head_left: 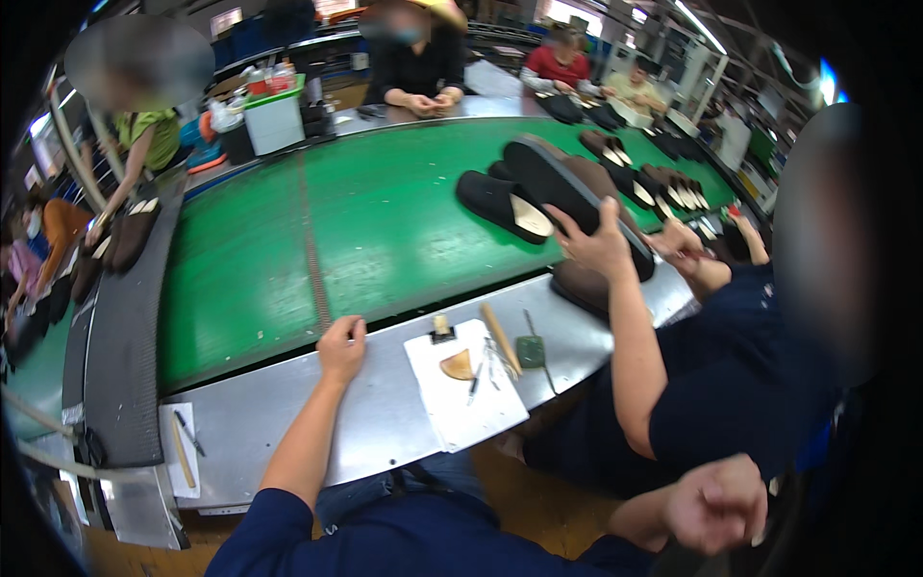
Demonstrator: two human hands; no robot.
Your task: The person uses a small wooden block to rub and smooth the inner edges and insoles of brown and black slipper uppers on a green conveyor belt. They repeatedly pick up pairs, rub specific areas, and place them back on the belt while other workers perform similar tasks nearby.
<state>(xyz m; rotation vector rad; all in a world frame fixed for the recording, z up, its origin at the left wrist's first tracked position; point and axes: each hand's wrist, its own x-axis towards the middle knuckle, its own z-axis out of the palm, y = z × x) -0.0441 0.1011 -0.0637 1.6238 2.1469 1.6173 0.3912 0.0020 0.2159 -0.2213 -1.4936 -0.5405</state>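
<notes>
Left hand (343,348): fingers curled at the far edge of the silver metal tabletop (385,413); any grasp cannot be told. Rectangular white paper (452,404) under a black clip (442,337) lies rightward, apart from them. Right hand (716,505): raised, fingers curled, well apart from the paper; grasp indiscernible.

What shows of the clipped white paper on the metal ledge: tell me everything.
The white paper lies flat on the silvery metal ledge, slightly askew, its near end at the ledge's front edge. A black clip sits at its far end. A tan half-round piece and a slim dark pen rest on top; no hand touches it.
</notes>
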